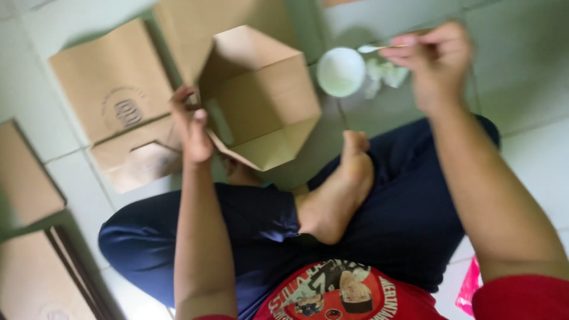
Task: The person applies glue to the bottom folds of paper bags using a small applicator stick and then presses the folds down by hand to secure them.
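While your left hand (192,127) grips the open brown paper bag (261,98) at frame centre, fingers curled on its edge. Your right hand (435,62), upper right, pinches a thin stick (385,47) beside the white cup (341,71).

- Brown paper bag (261,98), half-folded and open at one end, sits mid-scene on the floor tiles; we've got its left edge pinched in our left hand (192,127).
- Flat brown bag with a dark round logo (115,89) lies far left.
- More flat brown bags (26,178) stack up near left.
- Something pink, maybe a wrapper (469,285), pokes in near right.
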